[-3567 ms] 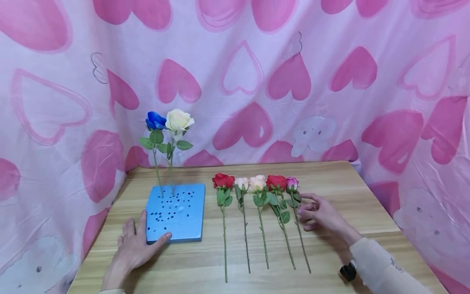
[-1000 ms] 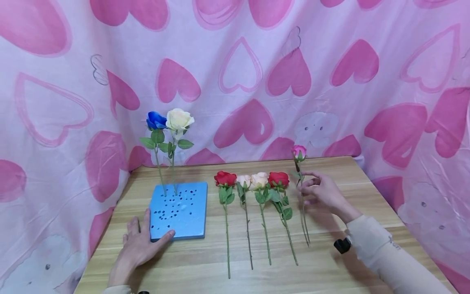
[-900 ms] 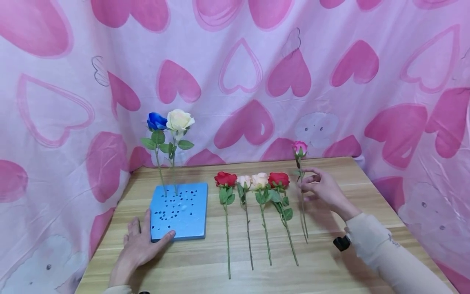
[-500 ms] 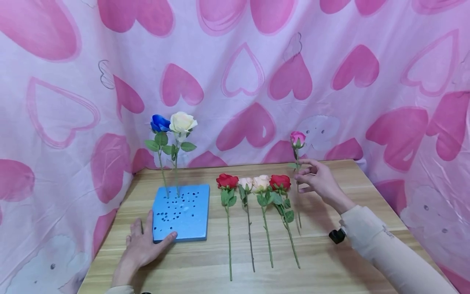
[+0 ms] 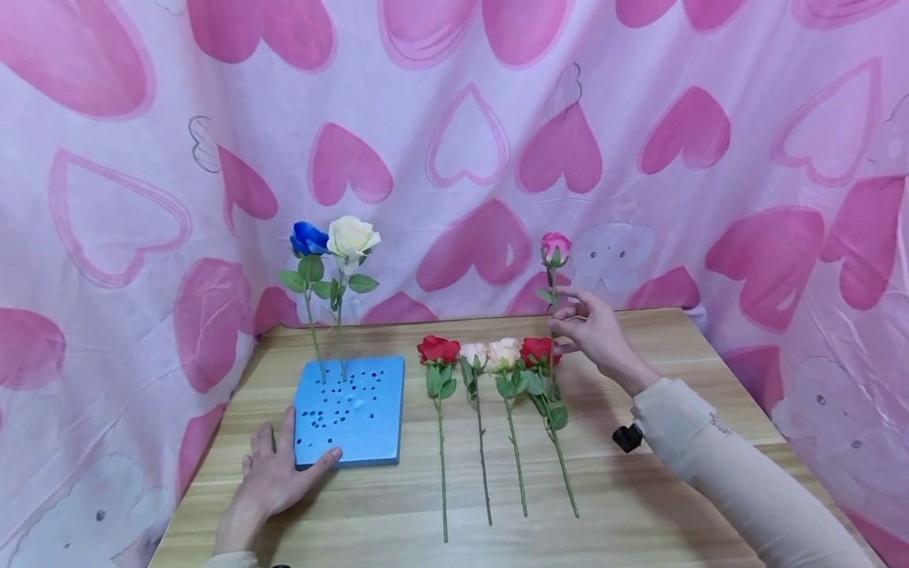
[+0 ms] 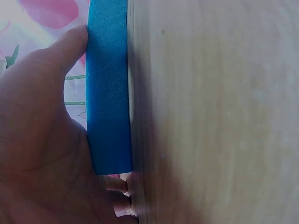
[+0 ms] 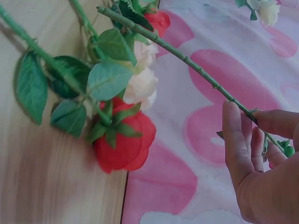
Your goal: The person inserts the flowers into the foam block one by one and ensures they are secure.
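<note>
My right hand (image 5: pixel 600 335) pinches the stem of a pink artificial rose (image 5: pixel 555 250) between thumb and fingers. The rose stands upright, its flower higher than the table's back edge, and its stem (image 7: pixel 198 69) runs past the right-hand red rose (image 5: pixel 537 351) on the table. My left hand (image 5: pixel 273 477) is at the near left corner of a blue foam block (image 5: pixel 379 442) dotted with holes. Its thumb rests on the block's top edge, as the left wrist view also shows, and the other fingers extend along the left side. A blue rose (image 5: pixel 309 238) and a white rose (image 5: pixel 353 241) stand in the foam.
Beside the block, a red rose (image 5: pixel 438 349), a small pale pink rose (image 5: pixel 474 356) and a cream rose (image 5: pixel 504 353) lie in a row with the right-hand red one, stems toward me. A heart-patterned curtain (image 5: pixel 472 244) closes off the back and sides of the wooden table (image 5: pixel 398 513).
The pink rose lay at the row's right end; my right hand has taken its stem, raised it upright and carried it left, over the right-hand red rose. My left hand stays on the block.
</note>
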### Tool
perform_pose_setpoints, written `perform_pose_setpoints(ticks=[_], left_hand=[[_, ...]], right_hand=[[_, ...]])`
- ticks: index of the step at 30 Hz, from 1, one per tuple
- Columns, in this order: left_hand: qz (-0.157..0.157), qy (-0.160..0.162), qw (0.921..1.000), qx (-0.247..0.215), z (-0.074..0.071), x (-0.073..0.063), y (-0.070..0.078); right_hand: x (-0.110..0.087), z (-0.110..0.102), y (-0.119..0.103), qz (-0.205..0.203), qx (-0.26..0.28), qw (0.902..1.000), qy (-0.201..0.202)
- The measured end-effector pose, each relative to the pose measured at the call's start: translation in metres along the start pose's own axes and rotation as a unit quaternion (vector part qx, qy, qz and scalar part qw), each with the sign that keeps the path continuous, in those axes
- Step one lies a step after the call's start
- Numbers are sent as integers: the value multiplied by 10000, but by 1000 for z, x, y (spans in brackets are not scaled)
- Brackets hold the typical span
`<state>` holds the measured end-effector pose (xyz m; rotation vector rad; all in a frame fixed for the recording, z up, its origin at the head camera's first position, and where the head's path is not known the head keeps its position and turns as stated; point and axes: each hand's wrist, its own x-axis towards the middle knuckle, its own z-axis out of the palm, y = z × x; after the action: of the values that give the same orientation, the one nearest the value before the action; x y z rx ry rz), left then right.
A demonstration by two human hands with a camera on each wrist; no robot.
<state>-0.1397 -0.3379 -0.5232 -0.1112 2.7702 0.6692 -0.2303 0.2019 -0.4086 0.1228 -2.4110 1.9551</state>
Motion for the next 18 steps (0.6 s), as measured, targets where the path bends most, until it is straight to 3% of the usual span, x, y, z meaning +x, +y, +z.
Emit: perform_pose_setpoints(ticks=[18], left_hand=[[-10,18,10000,-11,2,1,-1]], right_hand=[[31,55,-17,-534,415,9975,-196]])
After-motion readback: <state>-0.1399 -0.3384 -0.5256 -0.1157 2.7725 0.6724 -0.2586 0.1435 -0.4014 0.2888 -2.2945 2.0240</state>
